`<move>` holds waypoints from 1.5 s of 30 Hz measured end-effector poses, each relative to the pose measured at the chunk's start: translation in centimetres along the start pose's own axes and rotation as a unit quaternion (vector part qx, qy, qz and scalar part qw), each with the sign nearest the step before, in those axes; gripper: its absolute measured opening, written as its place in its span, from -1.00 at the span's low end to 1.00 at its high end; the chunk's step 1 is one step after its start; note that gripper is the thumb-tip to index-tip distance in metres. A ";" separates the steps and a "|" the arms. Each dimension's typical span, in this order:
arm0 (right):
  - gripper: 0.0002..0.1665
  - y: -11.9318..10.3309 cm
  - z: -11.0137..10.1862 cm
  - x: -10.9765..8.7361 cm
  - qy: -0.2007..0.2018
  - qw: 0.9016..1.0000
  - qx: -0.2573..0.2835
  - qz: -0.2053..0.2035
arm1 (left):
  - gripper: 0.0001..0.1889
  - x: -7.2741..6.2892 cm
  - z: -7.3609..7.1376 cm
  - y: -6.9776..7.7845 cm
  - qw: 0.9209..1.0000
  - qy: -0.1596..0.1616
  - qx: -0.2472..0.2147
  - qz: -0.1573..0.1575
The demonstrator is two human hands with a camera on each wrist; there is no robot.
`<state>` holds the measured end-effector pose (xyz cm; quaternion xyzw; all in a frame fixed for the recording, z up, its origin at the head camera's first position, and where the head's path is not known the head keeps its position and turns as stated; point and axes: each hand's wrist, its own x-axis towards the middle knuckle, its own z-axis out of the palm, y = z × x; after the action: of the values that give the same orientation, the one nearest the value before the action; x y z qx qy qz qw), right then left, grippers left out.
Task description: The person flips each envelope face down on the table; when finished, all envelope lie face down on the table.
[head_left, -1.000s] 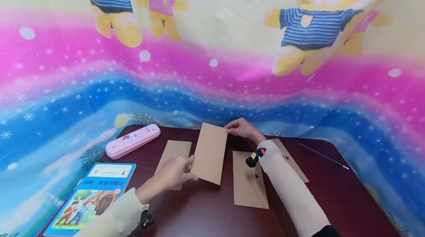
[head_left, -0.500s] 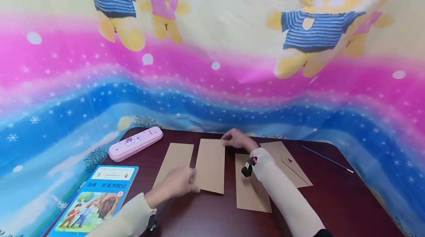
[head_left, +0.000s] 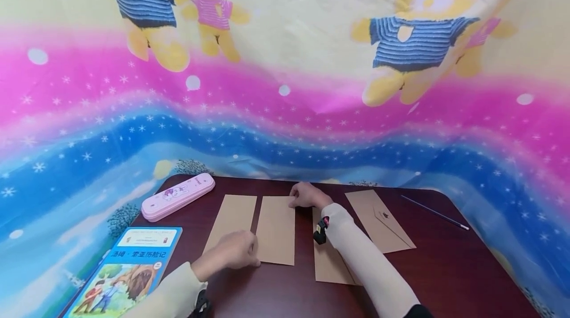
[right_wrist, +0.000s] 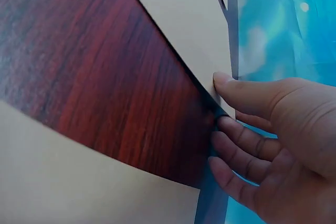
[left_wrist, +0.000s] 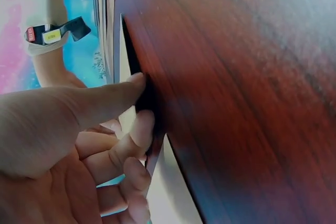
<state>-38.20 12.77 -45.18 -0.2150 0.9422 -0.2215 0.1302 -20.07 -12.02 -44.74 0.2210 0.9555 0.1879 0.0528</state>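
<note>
A plain brown kraft envelope (head_left: pixel 277 231) lies low over the table in the middle, its plain face up. My right hand (head_left: pixel 307 196) pinches its far right corner; in the right wrist view the thumb (right_wrist: pixel 223 80) is on top and the fingers curl at the edge. At the near left corner, my left hand (head_left: pixel 231 251) holds the same envelope between thumb (left_wrist: pixel 134 85) and curled index finger. Another plain envelope (head_left: pixel 238 209) lies just left, partly under my left hand. Two more lie to the right: one (head_left: pixel 329 266) partly hidden by my right sleeve, and a slanted one (head_left: pixel 378 221) flap side up.
A pink pencil case (head_left: pixel 178 197) lies at the back left of the dark red table (head_left: pixel 276 293). In front of it is a blue book (head_left: pixel 129 268). A thin pencil (head_left: pixel 434 212) lies at the far right. A printed curtain (head_left: pixel 276 125) hangs behind the table.
Both hands have lowered the middle envelope from a raised, tilted position toward the tabletop, beside the left one. My right hand has come down and slightly left with it.
</note>
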 end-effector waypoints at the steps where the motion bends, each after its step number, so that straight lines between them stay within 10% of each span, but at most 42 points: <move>1: -0.60 0.0 0.1 0.1 0.000 1.000 -0.002 0.000 | -0.67 0.1 0.1 0.0 1.000 0.000 0.005 -0.002; 25: -0.53 -0.3 -0.9 -0.2 0.023 1.000 0.003 -0.010 | -0.72 1.3 -0.9 0.9 1.000 -0.001 0.028 -0.002; 31: -0.60 1.3 -4.2 -2.8 0.019 0.999 -0.024 -0.037 | -0.51 2.7 -0.3 3.5 0.997 0.025 0.003 0.067; 38: -0.67 5.1 -5.7 -8.0 0.001 0.997 -0.071 -0.023 | -0.43 4.6 2.0 7.7 0.986 0.019 0.079 0.146; 45: -0.55 8.8 -5.5 -10.7 -0.008 0.994 -0.106 0.027 | -0.36 5.3 4.2 10.7 0.975 -0.036 0.170 0.135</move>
<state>-33.80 26.83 -43.00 -0.2033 0.9649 -0.1152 0.1201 -19.70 0.66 -44.61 0.3602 0.9324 0.0200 0.0230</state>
